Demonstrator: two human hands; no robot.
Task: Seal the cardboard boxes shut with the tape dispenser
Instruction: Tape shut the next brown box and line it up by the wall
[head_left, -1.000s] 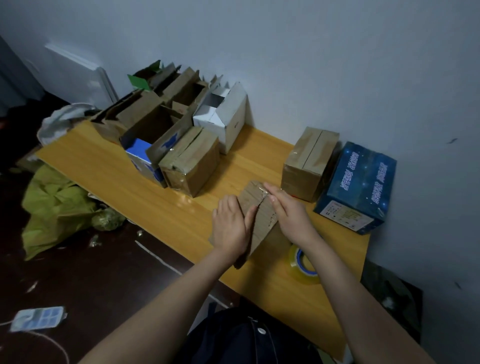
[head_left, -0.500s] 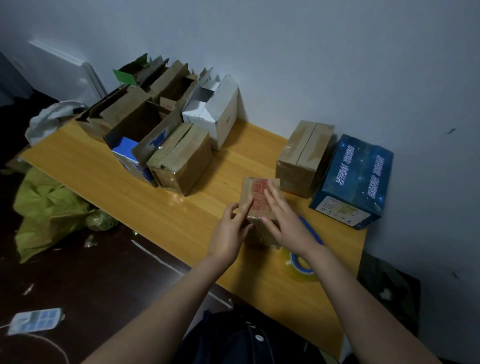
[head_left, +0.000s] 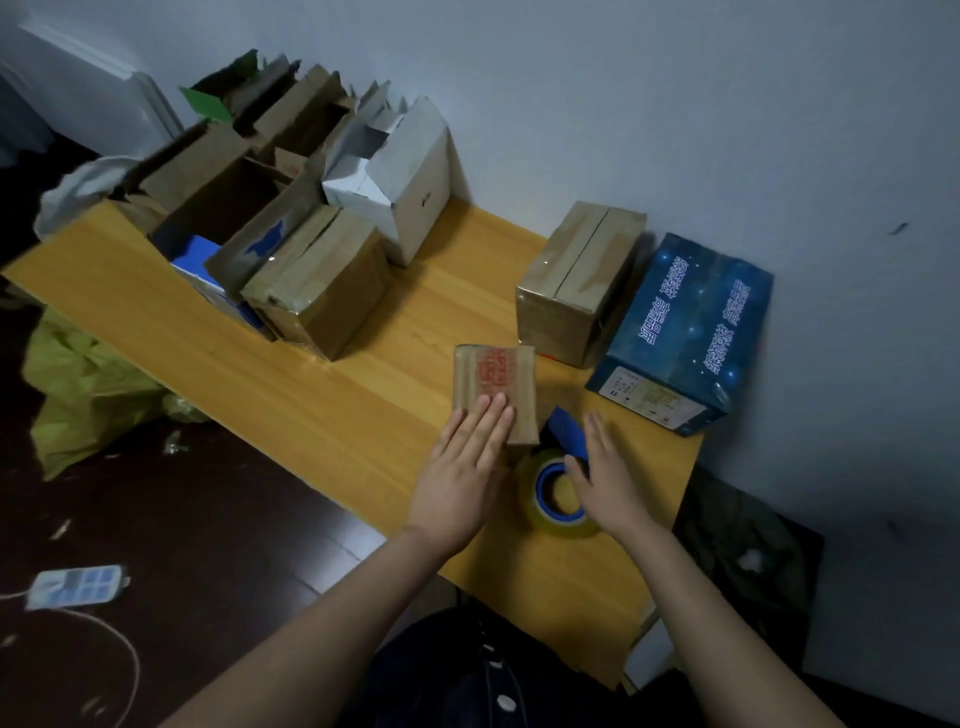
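The left hand (head_left: 462, 467) is lying flat, fingers straight and together, and is pressing down on the near end of the small cardboard box (head_left: 493, 384), whose top is showing a red printed mark just beyond the fingertips. Just to the right of that box, the right hand (head_left: 605, 475) is resting with its fingers straight and relaxed over the tape dispenser (head_left: 550, 499), gripping nothing; the dispenser's blue body is poking out past the thumb and its yellowish tape roll is sitting under the palm, touching or almost touching the box's near corner. Both are sitting on the wooden table (head_left: 332, 405). Beyond the right hand's fingertips, a taped brown box (head_left: 579, 280) is standing against the wall, with a dark blue printed box (head_left: 685, 332) just beside it on the right. Well to the left of the left hand, another taped box (head_left: 322, 291) is fronting a cluster of open cardboard boxes (head_left: 223, 208) and a white box (head_left: 405, 182). Below the table's left edge, a yellow-green bag (head_left: 83, 384) and a power strip (head_left: 75, 584) are lying on the dark floor.
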